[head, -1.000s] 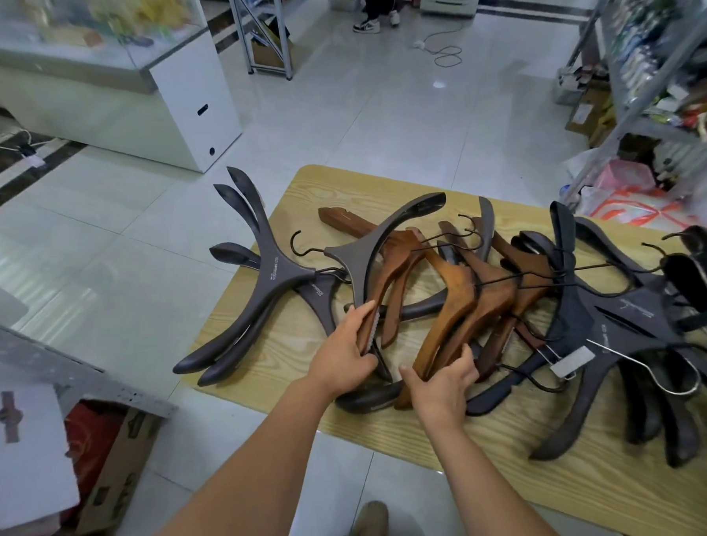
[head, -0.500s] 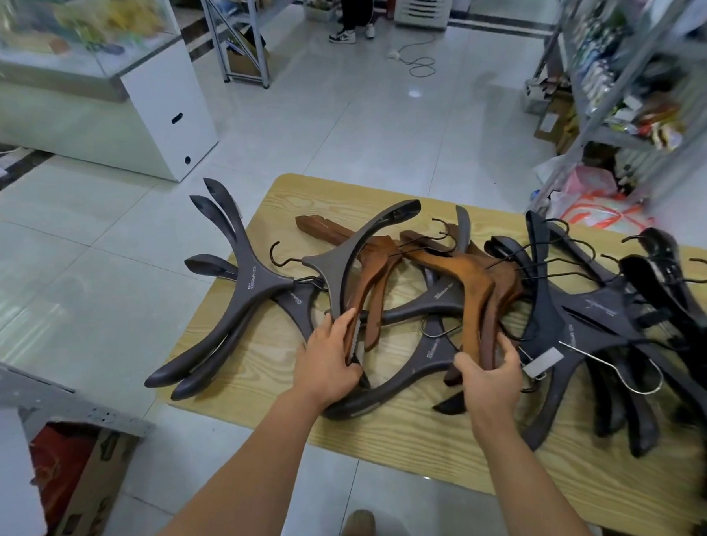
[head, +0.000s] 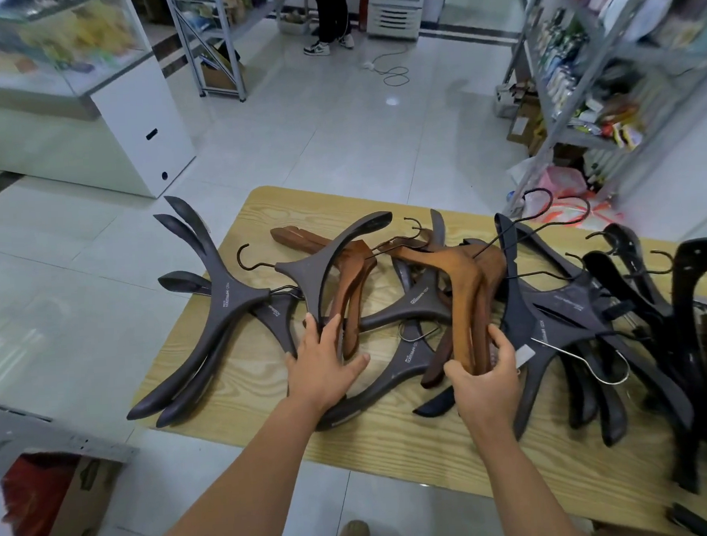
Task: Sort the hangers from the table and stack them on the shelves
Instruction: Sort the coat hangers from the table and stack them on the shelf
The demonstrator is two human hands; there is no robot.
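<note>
Brown hangers [head: 466, 298] in the right hand [head: 487, 385] grip, ends hidden; left hand [head: 322, 370] spread flat

Hanger [head: 239, 302] brand print blurred, unreadable.

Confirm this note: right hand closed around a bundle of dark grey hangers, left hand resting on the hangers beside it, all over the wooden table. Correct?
Not quite. The head view shows the right hand closed around brown wooden hangers, not dark grey ones. The rest holds: the left hand rests on the hangers beside it, over the wooden table.
</note>
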